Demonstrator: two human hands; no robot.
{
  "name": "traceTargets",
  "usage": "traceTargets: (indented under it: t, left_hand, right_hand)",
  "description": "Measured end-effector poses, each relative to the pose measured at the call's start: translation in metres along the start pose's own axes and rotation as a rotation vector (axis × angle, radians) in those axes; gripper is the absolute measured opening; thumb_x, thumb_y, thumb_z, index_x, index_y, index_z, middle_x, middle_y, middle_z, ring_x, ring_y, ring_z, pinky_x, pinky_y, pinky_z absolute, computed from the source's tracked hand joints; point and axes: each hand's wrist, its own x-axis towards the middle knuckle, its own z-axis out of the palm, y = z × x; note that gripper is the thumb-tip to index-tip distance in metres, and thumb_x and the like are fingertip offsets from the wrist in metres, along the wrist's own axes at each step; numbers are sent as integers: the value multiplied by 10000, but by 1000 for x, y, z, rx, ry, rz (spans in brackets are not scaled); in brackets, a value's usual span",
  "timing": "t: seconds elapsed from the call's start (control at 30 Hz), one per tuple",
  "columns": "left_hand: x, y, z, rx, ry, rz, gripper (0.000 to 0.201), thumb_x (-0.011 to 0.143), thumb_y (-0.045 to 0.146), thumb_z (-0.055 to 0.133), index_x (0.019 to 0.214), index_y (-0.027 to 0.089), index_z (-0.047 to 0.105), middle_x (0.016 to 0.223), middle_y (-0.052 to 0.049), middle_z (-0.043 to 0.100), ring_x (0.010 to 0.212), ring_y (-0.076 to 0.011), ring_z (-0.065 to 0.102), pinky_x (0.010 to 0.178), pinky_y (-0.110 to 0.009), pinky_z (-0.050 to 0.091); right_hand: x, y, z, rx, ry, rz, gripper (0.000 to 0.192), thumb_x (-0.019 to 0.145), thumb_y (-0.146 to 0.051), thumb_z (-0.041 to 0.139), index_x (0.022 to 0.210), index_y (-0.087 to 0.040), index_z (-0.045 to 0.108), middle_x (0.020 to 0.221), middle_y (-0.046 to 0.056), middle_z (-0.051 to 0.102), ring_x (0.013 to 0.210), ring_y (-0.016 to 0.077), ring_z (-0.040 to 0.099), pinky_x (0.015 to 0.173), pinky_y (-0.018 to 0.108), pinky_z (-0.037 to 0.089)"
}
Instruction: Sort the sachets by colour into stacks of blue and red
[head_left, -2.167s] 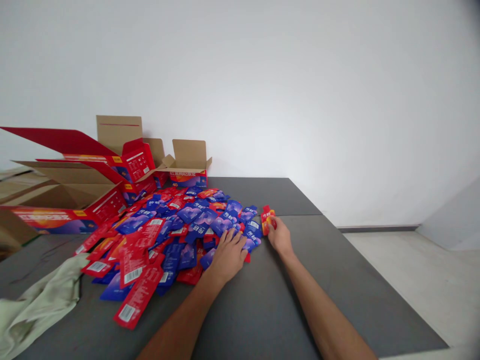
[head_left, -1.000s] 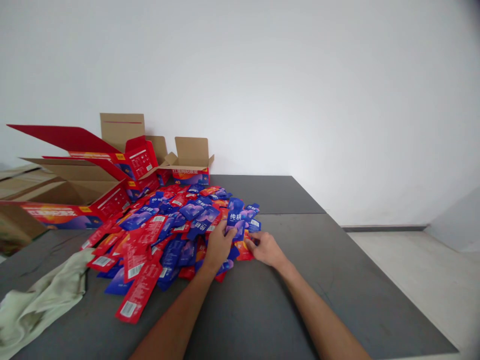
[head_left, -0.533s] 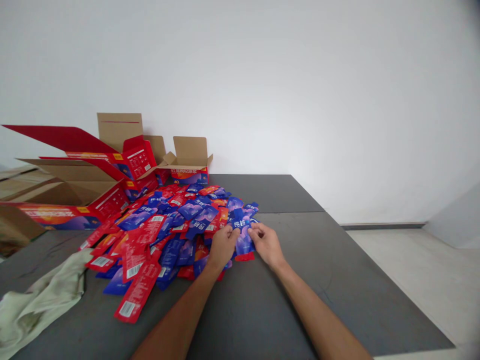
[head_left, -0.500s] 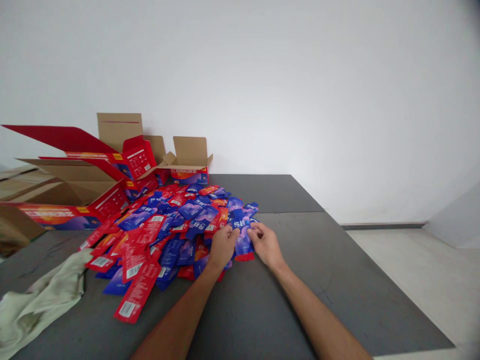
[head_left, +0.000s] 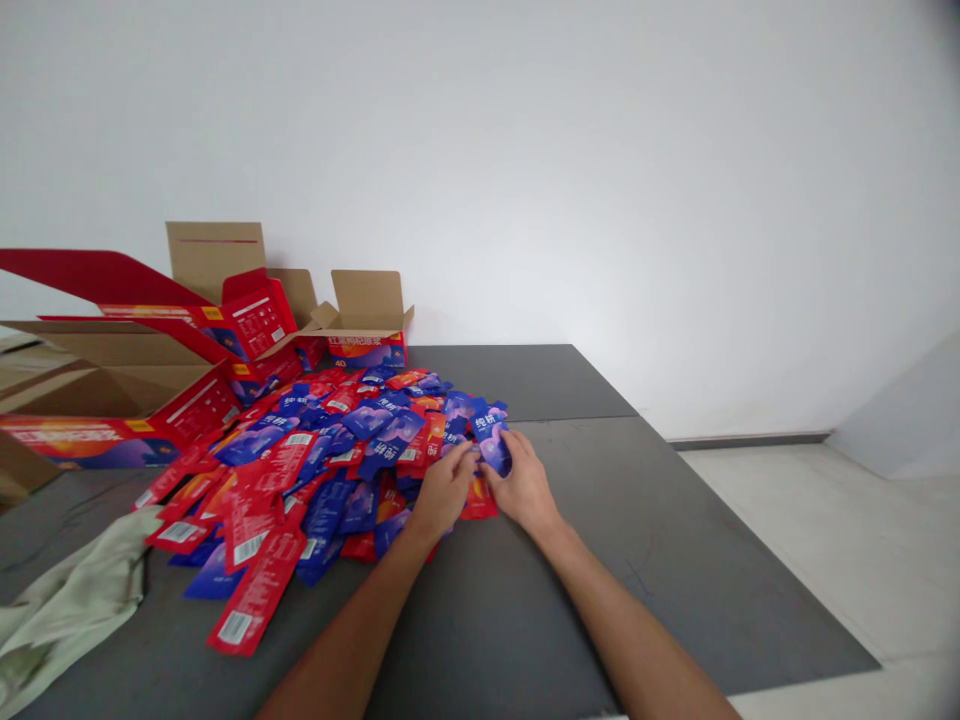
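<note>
A heap of flat blue and red sachets (head_left: 322, 460) lies on the grey table (head_left: 525, 600). At the heap's right edge my right hand (head_left: 525, 490) pinches a blue sachet (head_left: 493, 440) with white characters, lifted a little above the heap. My left hand (head_left: 444, 492) sits right beside it, its fingertips touching the same sachet's left side. Red sachets show under both hands.
Open red-and-cardboard cartons (head_left: 135, 380) stand at the back left, a small open box (head_left: 365, 330) behind the heap. A pale green cloth (head_left: 67, 610) lies at the near left. The table's right edge (head_left: 750, 560) drops to a light floor.
My right hand came in from the heap's far right side to meet the left. Both hands took up one blue sachet, and it now sits mostly in the right hand's fingers.
</note>
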Motion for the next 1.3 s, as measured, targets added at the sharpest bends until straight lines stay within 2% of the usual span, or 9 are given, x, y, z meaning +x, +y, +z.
traceTargets:
  t: [0.1,0.3,0.43,0.6,0.77,0.9,1.0,1.13,1.3]
  left_hand:
    - [0,-3,0,151,-29,99,356,923,268,466,1218,203,657,1195,-82,699,1125,-214,637,1018,-369,470]
    - [4,-14,2,513,-78,281,405,911,163,415,1237,194,654,1353,-82,616,1310,-219,510,1165,-433,343]
    - [6,-22,7,705,-154,308,459,897,169,458,1337,199,587,1449,-94,536,1392,-267,410,1165,-487,302]
    - [4,-18,12,811,-162,294,387,892,181,494,1240,245,651,1314,-86,635,1232,-283,521,1057,-476,364]
    - [3,-19,14,808,-157,319,340,938,224,445,1197,225,666,1222,-109,668,1102,-276,550,961,-432,404]
    - [9,-27,12,721,-183,306,318,946,182,391,1008,202,702,994,-104,696,947,-238,588,915,-371,426]
    - [12,-28,9,669,-111,189,323,953,181,356,948,191,679,889,-97,668,880,-227,601,823,-329,444]
    - [10,-20,1,595,6,86,316,966,210,336,946,191,651,893,-93,674,859,-215,632,796,-311,445]
    - [8,-12,-9,260,154,-69,266,938,335,415,910,192,638,786,-35,678,667,-176,655,641,-266,466]
  right_hand:
    - [9,24,-4,-99,59,67,603,838,-370,617,1380,-133,501,1406,183,497,1308,298,471,1120,449,380]
    - [23,72,-21,-309,68,137,602,874,-357,555,1394,-63,479,1395,212,501,1304,296,465,1108,388,372]
    - [31,97,-32,-431,68,217,559,891,-331,523,1395,-93,484,1382,186,515,1268,281,498,1082,368,378]
    - [33,110,-32,-518,-10,342,545,892,-327,537,1404,-145,496,1399,186,510,1255,293,510,1047,400,371]
    - [31,113,-27,-529,-57,351,505,927,-340,494,1411,-195,489,1425,166,497,1311,274,453,1078,447,299]
    - [30,114,-27,-542,-60,330,482,941,-343,469,1400,-201,504,1399,169,520,1317,272,436,1069,448,291]
    - [29,113,-27,-544,-62,330,497,944,-376,468,1413,-213,492,1405,163,517,1319,275,431,1068,447,291]
    - [29,108,-25,-560,-66,323,526,942,-404,473,1423,-190,482,1433,179,490,1350,309,397,1071,483,297]
    - [28,82,-21,-487,65,238,523,941,-380,465,1403,-138,507,1498,191,428,1421,357,301,1111,527,273]
